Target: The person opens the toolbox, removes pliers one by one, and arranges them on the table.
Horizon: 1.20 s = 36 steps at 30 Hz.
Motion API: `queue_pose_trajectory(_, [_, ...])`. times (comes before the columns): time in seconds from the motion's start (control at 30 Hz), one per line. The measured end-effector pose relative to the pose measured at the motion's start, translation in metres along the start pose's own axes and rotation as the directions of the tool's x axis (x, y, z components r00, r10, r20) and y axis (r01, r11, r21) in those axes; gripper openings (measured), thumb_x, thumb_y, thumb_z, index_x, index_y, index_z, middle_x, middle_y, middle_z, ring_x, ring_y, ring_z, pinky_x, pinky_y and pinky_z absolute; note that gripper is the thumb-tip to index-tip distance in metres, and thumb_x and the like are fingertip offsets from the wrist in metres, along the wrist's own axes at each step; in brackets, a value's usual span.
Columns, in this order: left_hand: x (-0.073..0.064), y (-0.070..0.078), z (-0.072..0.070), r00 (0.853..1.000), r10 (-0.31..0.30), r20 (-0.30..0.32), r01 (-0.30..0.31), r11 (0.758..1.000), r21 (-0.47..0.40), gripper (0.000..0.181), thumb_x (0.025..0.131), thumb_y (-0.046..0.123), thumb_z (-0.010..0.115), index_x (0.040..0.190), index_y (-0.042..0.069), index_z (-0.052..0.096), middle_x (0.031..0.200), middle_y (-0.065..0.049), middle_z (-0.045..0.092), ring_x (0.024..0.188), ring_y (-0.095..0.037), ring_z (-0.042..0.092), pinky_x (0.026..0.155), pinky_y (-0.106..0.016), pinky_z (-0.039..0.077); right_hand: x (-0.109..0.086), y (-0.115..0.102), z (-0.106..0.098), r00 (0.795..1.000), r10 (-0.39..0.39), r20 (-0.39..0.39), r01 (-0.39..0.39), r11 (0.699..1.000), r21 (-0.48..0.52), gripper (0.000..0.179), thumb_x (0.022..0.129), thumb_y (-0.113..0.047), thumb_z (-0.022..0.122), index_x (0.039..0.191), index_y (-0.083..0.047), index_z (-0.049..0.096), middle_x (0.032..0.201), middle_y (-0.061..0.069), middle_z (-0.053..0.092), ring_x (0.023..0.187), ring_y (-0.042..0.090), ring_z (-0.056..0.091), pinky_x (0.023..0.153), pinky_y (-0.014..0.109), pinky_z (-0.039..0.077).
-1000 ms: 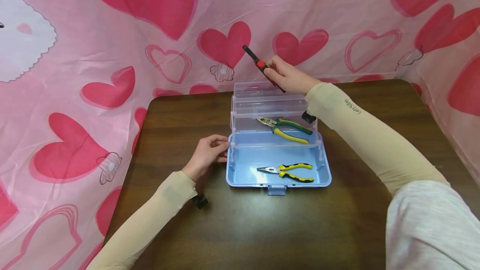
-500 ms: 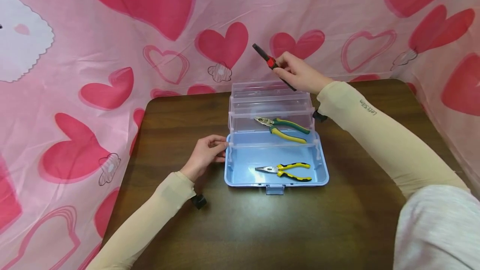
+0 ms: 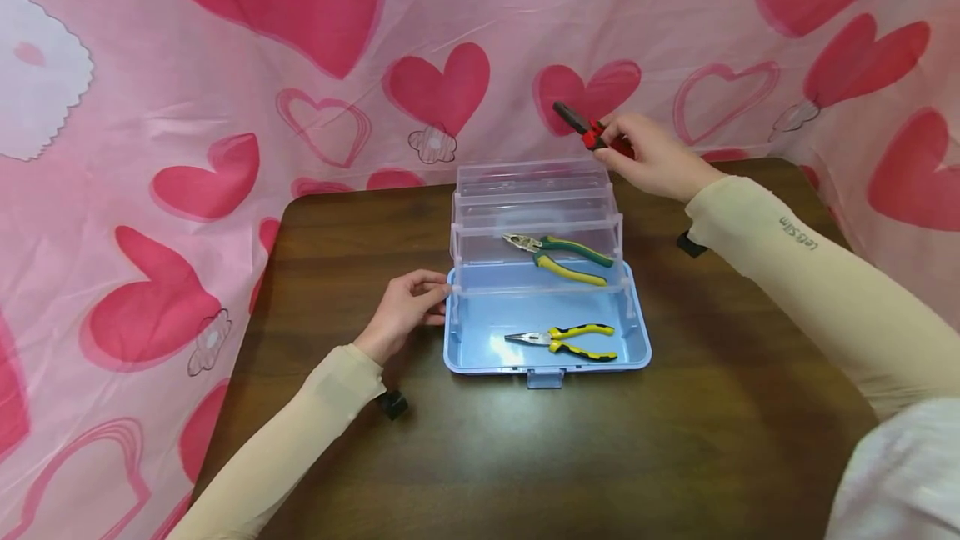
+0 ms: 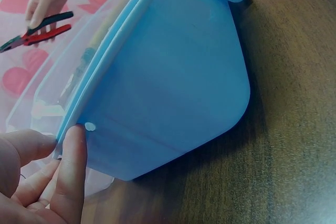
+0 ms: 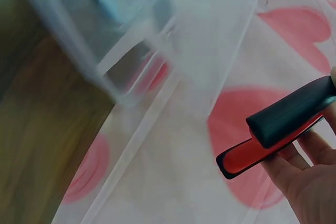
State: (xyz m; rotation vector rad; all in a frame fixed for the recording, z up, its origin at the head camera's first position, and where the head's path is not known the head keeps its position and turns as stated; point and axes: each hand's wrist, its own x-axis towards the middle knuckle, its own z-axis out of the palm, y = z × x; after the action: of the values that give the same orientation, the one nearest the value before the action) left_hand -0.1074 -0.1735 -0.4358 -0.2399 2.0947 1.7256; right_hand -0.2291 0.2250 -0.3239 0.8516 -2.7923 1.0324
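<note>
My left hand [image 3: 402, 311] pinches the left rim of a blue toolbox [image 4: 173, 72] between thumb and fingers. The toolbox stands unlatched, with its clear tiers [image 3: 480, 250] spread up and back. Raised behind the box's right side, my right hand [image 3: 662, 158] grips red-and-black pliers [image 3: 591, 137], their dark nose pointing up and left; the two handles show in the right wrist view. Green-and-yellow combination pliers [image 3: 573, 274] lie in a clear tray. On the box's blue floor [image 3: 483, 311] rest needle-nose pliers [image 3: 531, 338] with yellow-and-black handles.
The toolbox stands on a dark wooden table [image 3: 540, 465], its latch [image 3: 545, 379] hanging at the front. A pink cloth [image 3: 337, 32] with hearts hangs close behind the table and along its sides.
My right hand has moved to the right and slightly down with the red-and-black pliers, away from over the clear tiers. My left hand stays at the toolbox rim.
</note>
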Motion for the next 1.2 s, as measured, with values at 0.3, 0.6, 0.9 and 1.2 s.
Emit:
queue_pose_trajectory(0.3, [0.001, -0.001, -0.002, 1.000, 0.002, 0.005, -0.002, 1.000, 0.003, 0.036, 0.100, 0.018, 0.072, 0.132, 0.002, 0.065, 0.118, -0.018, 0.071, 0.083, -0.023, 0.068, 0.077, -0.033, 0.065, -0.037, 0.033, -0.014, 1.000, -0.005, -0.011, 0.004, 0.990, -0.140, 0.017, 0.099, -0.006, 0.069, 0.107, 0.002, 0.057, 0.101, 0.015, 0.054, 0.091, 0.028, 0.045, 0.076, 0.037, 0.036])
queue_pose_trajectory(0.6, [0.002, -0.002, -0.001, 1.000, 0.006, 0.002, -0.006, 1.000, 0.004, 0.036, 0.101, 0.018, 0.072, 0.132, 0.002, 0.064, 0.118, -0.018, 0.071, 0.083, -0.023, 0.068, 0.078, -0.034, 0.065, -0.071, 0.083, -0.019, 1.000, -0.010, -0.012, 0.007, 0.976, -0.219, 0.016, 0.094, 0.001, 0.072, 0.098, 0.002, 0.056, 0.089, 0.013, 0.052, 0.086, 0.026, 0.042, 0.076, 0.039, 0.032])
queue_pose_trajectory(0.9, [0.001, -0.001, 0.000, 1.000, 0.008, -0.004, -0.008, 1.000, -0.011, 0.036, 0.101, 0.016, 0.071, 0.132, 0.001, 0.064, 0.118, -0.018, 0.071, 0.082, -0.022, 0.068, 0.076, -0.034, 0.065, -0.108, 0.138, -0.003, 0.998, -0.026, 0.055, 0.039, 0.964, -0.263, 0.018, 0.088, 0.008, 0.075, 0.095, 0.006, 0.058, 0.098, 0.025, 0.062, 0.094, 0.043, 0.056, 0.083, 0.058, 0.045])
queue_pose_trajectory(1.2, [0.001, -0.002, 0.001, 1.000, 0.015, -0.015, -0.016, 0.999, -0.030, 0.033, 0.100, 0.014, 0.072, 0.129, 0.000, 0.065, 0.113, -0.016, 0.072, 0.080, -0.021, 0.068, 0.074, -0.035, 0.065, -0.124, 0.160, 0.007, 0.978, 0.104, 0.180, -0.042, 0.948, -0.317, 0.015, 0.095, 0.000, 0.072, 0.098, 0.006, 0.059, 0.098, 0.024, 0.061, 0.095, 0.044, 0.057, 0.085, 0.063, 0.046])
